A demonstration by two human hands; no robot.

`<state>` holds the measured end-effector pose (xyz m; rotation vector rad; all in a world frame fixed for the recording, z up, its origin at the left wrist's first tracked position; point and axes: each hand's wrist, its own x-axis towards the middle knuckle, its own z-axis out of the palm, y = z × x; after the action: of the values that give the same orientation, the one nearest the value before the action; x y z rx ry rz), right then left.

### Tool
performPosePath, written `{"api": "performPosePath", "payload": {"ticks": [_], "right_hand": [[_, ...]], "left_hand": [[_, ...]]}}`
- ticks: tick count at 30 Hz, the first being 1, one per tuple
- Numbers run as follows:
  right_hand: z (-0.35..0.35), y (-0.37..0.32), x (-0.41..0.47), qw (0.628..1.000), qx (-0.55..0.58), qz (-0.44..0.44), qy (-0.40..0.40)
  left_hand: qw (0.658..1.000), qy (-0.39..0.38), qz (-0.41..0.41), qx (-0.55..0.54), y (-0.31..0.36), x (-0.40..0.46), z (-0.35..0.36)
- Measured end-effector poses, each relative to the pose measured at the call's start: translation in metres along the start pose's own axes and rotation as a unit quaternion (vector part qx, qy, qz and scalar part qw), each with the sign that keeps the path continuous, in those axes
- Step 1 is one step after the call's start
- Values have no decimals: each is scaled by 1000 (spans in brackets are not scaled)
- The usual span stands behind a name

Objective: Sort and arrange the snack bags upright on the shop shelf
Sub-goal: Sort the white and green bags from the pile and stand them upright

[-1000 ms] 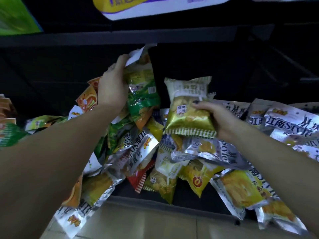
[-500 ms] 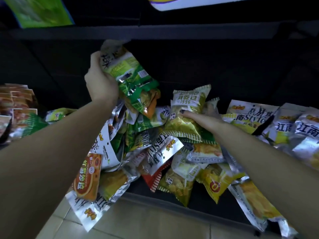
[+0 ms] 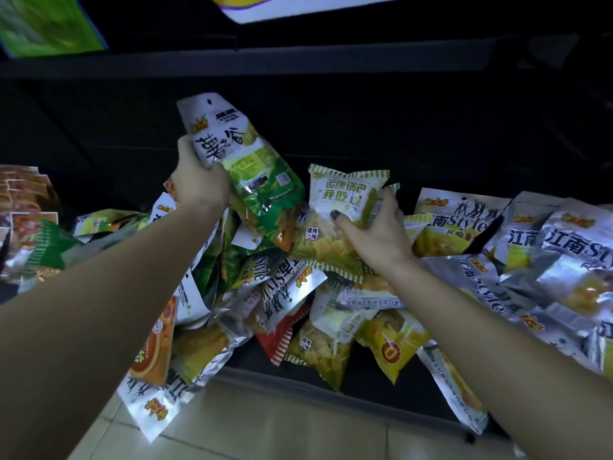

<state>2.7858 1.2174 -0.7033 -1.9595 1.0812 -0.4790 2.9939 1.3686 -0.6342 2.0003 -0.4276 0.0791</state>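
The dark shop shelf [image 3: 431,134] fills most of the view, and its front edge runs above a pale tiled floor [image 3: 265,423]. On the shelf lies a loose heap of snack bags [image 3: 282,293], tipped in every direction, some hanging over the front edge. At the right side are big silver bags [image 3: 564,260] with black lettering, lying flat and overlapping each other. At the far left a small row of orange-brown packets [image 3: 23,190] stands closer to upright (the print on them is too blurred to read).

The left hand [image 3: 199,184] is raised above the heap and grips a green and white bag [image 3: 242,164] by its upper part, fingers curled round the edge; the bag is tilted, its top pointing up and to the left, its lower end touching the pile. The right hand [image 3: 378,227] holds a yellow-green bag [image 3: 338,214] with a white label, thumb on the front and the fingers behind it. This bag stands nearly upright, just beside the green one, with its bottom resting on the other bags.
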Motion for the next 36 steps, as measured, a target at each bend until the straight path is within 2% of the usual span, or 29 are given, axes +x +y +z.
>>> {"api": "performPosePath", "payload": {"ticks": [8,13,15,18,24,25,27,29,31,33,36], "right_hand": [[11,6,-7,999,-33,-39,-8],[-5,-10,2,999,-9,-31,-8],[-8,-16,3,998,-13,-41,46],[-6,-25,6,981,-78,-104,145],[9,-45,1,915,-262,-203,231],[15,-55,-3,905,-274,-235,226],[37,-84,-10,914,-267,-264,152],[67,-107,-13,937,-249,-240,53],[97,-127,-10,953,-237,-191,3],[117,-140,-5,958,-238,-158,1],[130,-150,1,944,-302,-127,40]], "left_hand": [[996,-63,-68,18,3,-18,-3],[993,-59,-93,35,11,-25,-2],[994,-52,-91,32,9,-24,0],[996,-62,-66,-11,-5,-18,0],[982,-169,55,-63,-31,-1,-16],[977,-189,72,-72,-36,3,-18],[966,-222,98,-85,-46,9,-22],[956,-242,133,-99,-53,13,-24],[942,-268,159,-126,-60,22,-32],[933,-294,161,-135,-63,34,-43],[915,-362,119,-134,-70,56,-59]]}}
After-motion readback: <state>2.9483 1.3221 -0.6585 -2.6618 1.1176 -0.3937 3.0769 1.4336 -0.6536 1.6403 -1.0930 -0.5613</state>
